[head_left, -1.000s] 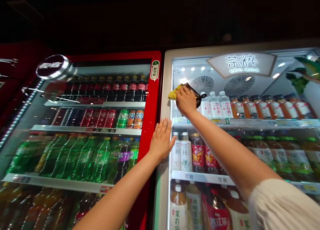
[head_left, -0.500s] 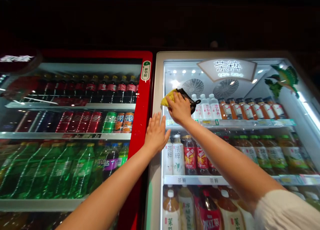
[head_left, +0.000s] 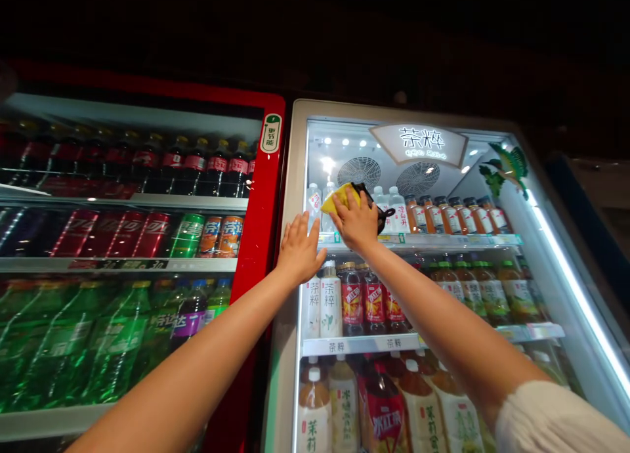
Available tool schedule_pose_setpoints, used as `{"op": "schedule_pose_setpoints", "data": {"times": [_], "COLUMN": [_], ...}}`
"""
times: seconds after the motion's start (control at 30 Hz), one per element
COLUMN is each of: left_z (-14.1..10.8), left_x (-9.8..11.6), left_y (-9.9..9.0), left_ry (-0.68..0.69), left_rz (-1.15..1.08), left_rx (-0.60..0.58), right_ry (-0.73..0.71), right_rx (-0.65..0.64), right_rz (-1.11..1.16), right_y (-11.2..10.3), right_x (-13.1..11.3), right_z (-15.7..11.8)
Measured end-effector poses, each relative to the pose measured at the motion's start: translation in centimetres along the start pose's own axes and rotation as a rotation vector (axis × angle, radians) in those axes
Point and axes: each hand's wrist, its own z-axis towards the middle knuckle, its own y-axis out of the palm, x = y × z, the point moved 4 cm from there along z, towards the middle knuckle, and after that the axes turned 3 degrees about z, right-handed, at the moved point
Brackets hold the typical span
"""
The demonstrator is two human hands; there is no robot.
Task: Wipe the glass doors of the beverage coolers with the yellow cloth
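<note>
A lit drinks cooler (head_left: 290,308) with a pale frame and glass door stands in front of me. My right hand (head_left: 355,222) presses a yellow and black cloth (head_left: 339,199) against the upper left of its glass, fingers bent over the cloth. The black part with a small loop sticks out on the right of the hand. Lower and to the left, my left hand (head_left: 299,249) lies with fingers spread on the cooler's left frame and glass edge, holding nothing. Behind the glass, white-capped bottles (head_left: 395,207) stand on the top shelf.
On the left is a red-framed cooler (head_left: 258,210) holding cola bottles, cans (head_left: 187,235) and green bottles (head_left: 115,328). A lit sign (head_left: 420,141) and a bird decoration (head_left: 506,167) are at the right cooler's top. Its lower shelves hold tea bottles (head_left: 386,413).
The view has shifted, so both coolers appear further left. My right hand and the cloth have moved right across the glass. My left hand stays by the cooler's left edge.
</note>
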Motion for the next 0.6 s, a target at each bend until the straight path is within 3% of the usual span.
{"op": "schedule_pose_setpoints", "data": {"times": [0.07,0.13,0.2,0.3,0.4,0.5,0.6], "left_z": [0.4,0.8,1.0,1.0,1.7,3.4,4.6], "left_x": [0.2,0.5,0.8,1.4,2.6,4.6,6.6], "left_y": [-0.1,-0.3,-0.6,-0.9,-0.9,-0.6,-0.1], "left_ry": [0.004,-0.003,-0.008,-0.013,-0.029,-0.053,-0.074], "left_rz": [0.005,0.013,0.018,0.031,0.057,0.064,0.057], "left_rx": [-0.014,-0.042,-0.069,-0.1,-0.107,-0.103,-0.118], "right_ry": [-0.081,-0.07,0.065,0.238,0.091,-0.093,-0.009], "right_rx": [-0.08,-0.118,-0.083,-0.002,-0.043,-0.132,-0.153], "right_rz": [-0.021,-0.039,-0.054,-0.076,-0.085,-0.092,-0.116], "right_y": [-0.1,-0.6,-1.4,-1.9,-1.6,-1.9,-3.2], "right_x": [-0.6,0.3,2.1,3.9,3.4,4.2,7.9], "right_z": [1.5,3.2,3.8,2.3,1.1,2.2,3.2]}}
